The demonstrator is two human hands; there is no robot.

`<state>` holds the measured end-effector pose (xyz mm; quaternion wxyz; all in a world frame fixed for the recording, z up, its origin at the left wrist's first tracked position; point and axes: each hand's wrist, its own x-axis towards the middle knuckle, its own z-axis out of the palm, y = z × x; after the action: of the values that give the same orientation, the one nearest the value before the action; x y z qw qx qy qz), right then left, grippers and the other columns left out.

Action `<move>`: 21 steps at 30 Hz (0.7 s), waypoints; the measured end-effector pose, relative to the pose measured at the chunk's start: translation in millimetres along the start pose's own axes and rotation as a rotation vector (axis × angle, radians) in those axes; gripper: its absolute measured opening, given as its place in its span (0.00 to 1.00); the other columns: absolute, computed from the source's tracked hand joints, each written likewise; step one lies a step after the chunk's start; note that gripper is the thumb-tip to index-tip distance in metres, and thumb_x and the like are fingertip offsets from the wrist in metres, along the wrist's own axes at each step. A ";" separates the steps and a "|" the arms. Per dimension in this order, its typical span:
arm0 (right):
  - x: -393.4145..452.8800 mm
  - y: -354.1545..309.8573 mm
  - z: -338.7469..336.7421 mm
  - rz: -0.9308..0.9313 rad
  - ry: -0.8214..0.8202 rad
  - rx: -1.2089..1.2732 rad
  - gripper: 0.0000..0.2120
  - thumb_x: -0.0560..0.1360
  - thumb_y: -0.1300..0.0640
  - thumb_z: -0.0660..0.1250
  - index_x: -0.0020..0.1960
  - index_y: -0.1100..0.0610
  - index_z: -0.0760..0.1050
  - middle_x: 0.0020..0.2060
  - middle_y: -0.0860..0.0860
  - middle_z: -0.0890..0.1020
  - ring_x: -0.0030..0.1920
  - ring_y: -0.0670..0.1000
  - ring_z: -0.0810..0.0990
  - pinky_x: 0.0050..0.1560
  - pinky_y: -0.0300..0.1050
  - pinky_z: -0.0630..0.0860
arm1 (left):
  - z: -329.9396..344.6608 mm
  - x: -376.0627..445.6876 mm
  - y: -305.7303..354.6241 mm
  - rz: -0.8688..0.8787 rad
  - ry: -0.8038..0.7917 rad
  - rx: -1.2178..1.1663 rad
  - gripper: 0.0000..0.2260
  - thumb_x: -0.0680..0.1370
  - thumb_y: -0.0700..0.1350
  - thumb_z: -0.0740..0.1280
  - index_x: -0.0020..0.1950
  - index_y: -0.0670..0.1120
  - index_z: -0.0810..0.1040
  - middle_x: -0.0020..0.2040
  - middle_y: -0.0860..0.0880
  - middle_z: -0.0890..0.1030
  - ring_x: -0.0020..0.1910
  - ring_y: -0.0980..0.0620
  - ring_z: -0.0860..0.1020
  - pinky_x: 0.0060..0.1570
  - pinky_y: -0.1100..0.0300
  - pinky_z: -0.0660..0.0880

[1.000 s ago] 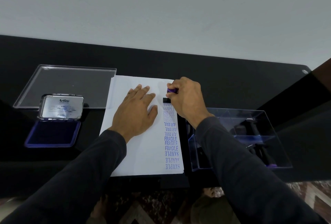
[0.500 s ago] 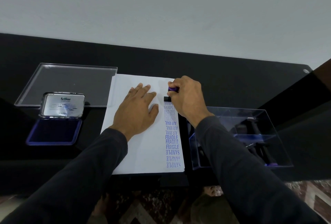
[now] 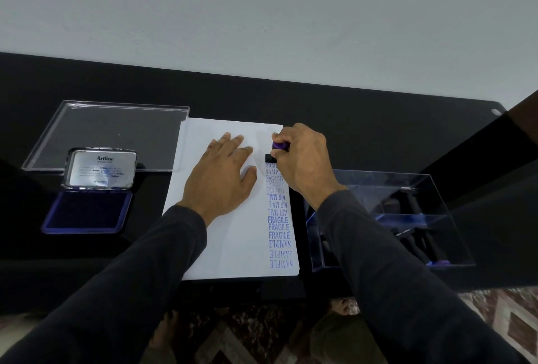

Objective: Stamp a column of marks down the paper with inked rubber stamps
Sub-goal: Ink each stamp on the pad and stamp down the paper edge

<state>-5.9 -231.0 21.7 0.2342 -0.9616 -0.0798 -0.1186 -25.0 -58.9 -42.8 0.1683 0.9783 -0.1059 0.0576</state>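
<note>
A white sheet of paper (image 3: 227, 241) lies on the black table. Down its right side runs a column of blue stamped marks (image 3: 279, 218) reading SAMPLE, FAX OUT, AIR MAIL and FRAGILE. My right hand (image 3: 305, 160) grips a rubber stamp (image 3: 280, 146) with a purple handle and presses its black base onto the paper at the top of the column. My left hand (image 3: 221, 177) lies flat on the paper just left of the marks, fingers spread. An open blue ink pad (image 3: 84, 210) with a silver Artline lid sits at the left.
A clear plastic lid (image 3: 116, 130) lies flat behind the ink pad. Right of the paper stands a clear plastic box (image 3: 407, 218) holding several black-handled stamps. The black table (image 3: 378, 130) ends at a white wall behind. Patterned floor shows below the near edge.
Both hands stay almost still; the right hand keeps the stamp pressed at the top of the column. The view has shifted slightly.
</note>
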 end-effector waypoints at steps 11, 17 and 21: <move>9.3 0.8 0.4 0.046 -0.018 0.053 0.09 0.74 0.59 0.74 0.54 0.57 0.82 0.49 0.51 0.81 0.48 0.49 0.80 0.51 0.36 0.76 | -2.2 -1.7 0.8 0.006 0.014 -0.011 0.24 0.83 0.58 0.56 0.77 0.50 0.69 0.80 0.49 0.64 0.80 0.48 0.58 0.77 0.54 0.48; 12.7 0.5 -0.1 0.056 -0.022 0.067 0.10 0.74 0.59 0.74 0.55 0.57 0.82 0.50 0.51 0.82 0.48 0.49 0.80 0.54 0.41 0.79 | -0.7 -1.0 0.0 0.000 0.011 -0.015 0.24 0.83 0.59 0.56 0.77 0.51 0.69 0.80 0.49 0.64 0.80 0.48 0.57 0.76 0.55 0.47; 12.8 1.0 0.3 0.059 -0.033 0.063 0.10 0.74 0.58 0.74 0.55 0.57 0.82 0.50 0.51 0.81 0.48 0.49 0.80 0.53 0.40 0.78 | 0.0 -0.5 -0.4 -0.002 0.008 -0.009 0.24 0.83 0.59 0.56 0.77 0.51 0.69 0.80 0.50 0.63 0.80 0.48 0.57 0.76 0.55 0.47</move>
<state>6.6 -230.5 24.4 0.2667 -0.9574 -0.0591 -0.0935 -25.4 -58.4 -43.0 0.1732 0.9774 -0.1043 0.0610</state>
